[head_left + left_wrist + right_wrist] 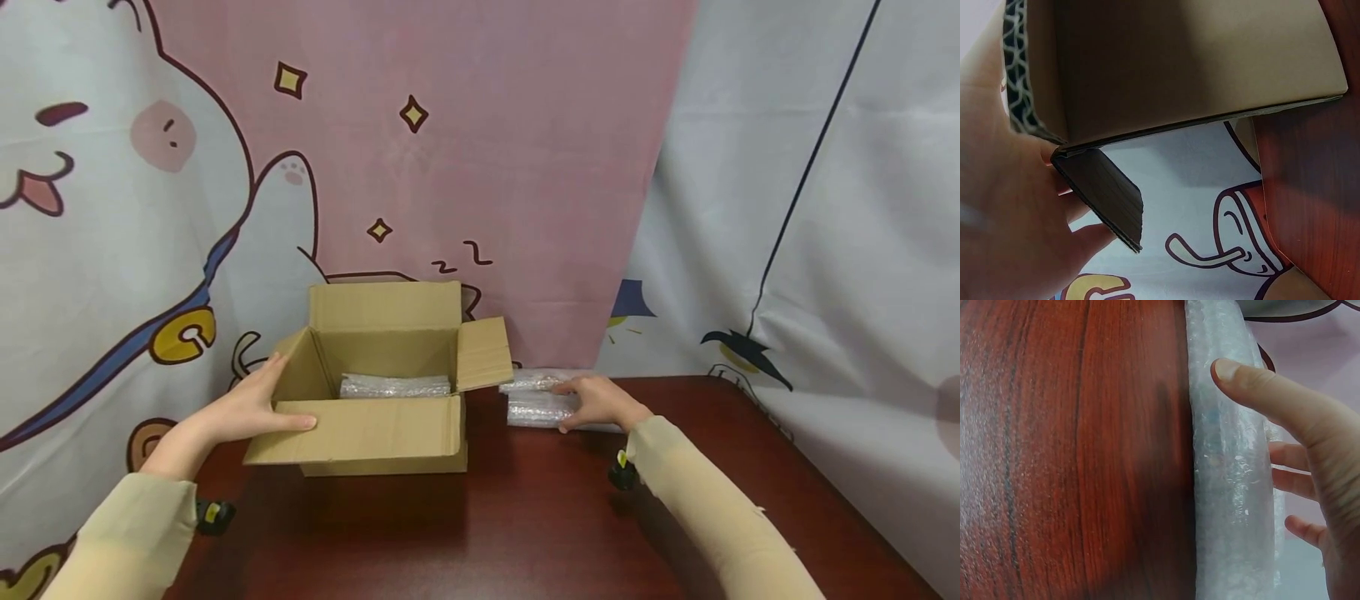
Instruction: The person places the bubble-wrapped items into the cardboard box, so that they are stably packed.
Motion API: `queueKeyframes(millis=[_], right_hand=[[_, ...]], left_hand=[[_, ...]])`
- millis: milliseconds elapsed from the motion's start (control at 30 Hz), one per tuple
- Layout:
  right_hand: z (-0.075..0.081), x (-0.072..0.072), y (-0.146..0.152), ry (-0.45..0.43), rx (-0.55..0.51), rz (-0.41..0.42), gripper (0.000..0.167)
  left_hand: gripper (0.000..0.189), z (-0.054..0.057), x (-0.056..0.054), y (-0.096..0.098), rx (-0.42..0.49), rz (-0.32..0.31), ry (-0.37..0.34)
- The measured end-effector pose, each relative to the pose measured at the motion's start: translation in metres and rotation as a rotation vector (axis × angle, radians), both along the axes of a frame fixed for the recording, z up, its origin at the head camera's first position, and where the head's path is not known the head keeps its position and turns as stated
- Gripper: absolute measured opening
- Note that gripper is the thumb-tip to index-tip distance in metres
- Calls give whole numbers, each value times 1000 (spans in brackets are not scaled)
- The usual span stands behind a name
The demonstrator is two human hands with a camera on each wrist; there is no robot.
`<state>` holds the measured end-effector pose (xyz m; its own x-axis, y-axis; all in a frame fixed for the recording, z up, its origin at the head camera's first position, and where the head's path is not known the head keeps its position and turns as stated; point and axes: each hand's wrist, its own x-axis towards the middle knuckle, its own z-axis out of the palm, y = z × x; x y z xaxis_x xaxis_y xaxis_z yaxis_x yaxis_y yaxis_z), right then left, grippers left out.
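Note:
A cardboard box (382, 467) stands on the table with its flaps spread. My left hand (243, 408) holds its front left corner, the thumb over the front flap (375, 429) and the fingers along the left side. The left wrist view shows fingers of that hand behind a dark flap (1107, 194). Inside the box lies a bubble-wrapped bundle (393, 386). To the right of the box, my right hand (600, 402) is over a bubble-wrapped bundle (1232, 487), thumb on its near side and fingers spread on the far side. Another bubble-wrapped bundle (528, 381) lies just behind it.
The dark red wooden table (525, 533) extends toward me and to the right. A printed cloth (510, 167) hangs behind the table, close to the box and bundles. The box's right flap (483, 354) sticks out toward the bundles.

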<state>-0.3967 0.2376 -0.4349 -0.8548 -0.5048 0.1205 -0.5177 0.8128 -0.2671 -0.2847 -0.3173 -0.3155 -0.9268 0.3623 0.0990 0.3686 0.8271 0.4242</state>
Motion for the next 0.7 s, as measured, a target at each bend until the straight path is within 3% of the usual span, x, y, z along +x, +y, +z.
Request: queueKeyframes(millis=[433, 700], right_hand=[[-8, -2, 0, 87, 52, 41, 67], [-9, 0, 0, 75, 62, 12, 69]], left_hand=[[118, -1, -1, -1, -7, 1, 7], [119, -2, -1, -1, -5, 6, 3]])
